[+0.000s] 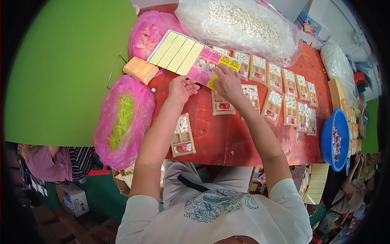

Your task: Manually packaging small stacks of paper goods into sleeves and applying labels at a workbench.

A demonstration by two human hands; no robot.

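A clear plastic bag of small white pieces lies across the far side of the red desk, behind the hands. Left of it sits a pink bag, and nearer, at the left edge, another pink bag holds yellow-green strips. Between those two rests a tan plastic tray stack, with one loose white cube just beside it. Two rows of filled compartment trays run off to the right, toward a blue basin at the right edge.

The printed pink-and-yellow sheet lies under the right hand, beside a ruled pale-yellow sheet; I cannot tell whether the two are joined. Both forearms reach forward over the desk. The left hand is turned partly palm up near the printed sheet's lower edge, its fingers loosely curled and parted. The right hand is palm down, its fingers bent onto the sheet's yellow end; whether they pinch it, I cannot tell.

The desk's front edge runs just before the person's lap. Red surface shows between the forearms, right of a single filled tray beside the left forearm. A green panel borders the left side.
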